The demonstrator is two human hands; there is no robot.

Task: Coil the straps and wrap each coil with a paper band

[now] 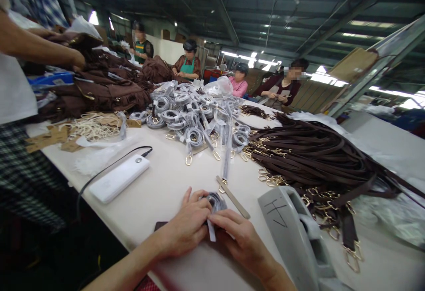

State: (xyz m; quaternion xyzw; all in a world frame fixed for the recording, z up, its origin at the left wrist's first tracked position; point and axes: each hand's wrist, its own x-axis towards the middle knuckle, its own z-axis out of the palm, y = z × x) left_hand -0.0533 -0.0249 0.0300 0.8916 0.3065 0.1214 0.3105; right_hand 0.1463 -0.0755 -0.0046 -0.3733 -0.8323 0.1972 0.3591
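Note:
A coiled strap in clear plastic (218, 201) lies on the white table in front of me. My left hand (186, 221) is closed around its left side, with some fingers resting over the top. With thumb and fingertips, my right hand (241, 234) pinches a short white strip (211, 230) against the near side of the coil. The strip's free end hangs down between both hands. Just beyond the coil lies a flat beige metal bar (234, 198). A grey tape dispenser (287, 229) with handwriting on it stands to the right of my right hand.
A heap of plastic-wrapped coiled straps (194, 109) fills the table's middle. Brown straps with gold clasps (308, 158) spread at right. A white power bank (120, 178) with a black cable lies left. Brown bags (106, 89) pile up beside a standing person's arm (40, 45). Several people sit beyond.

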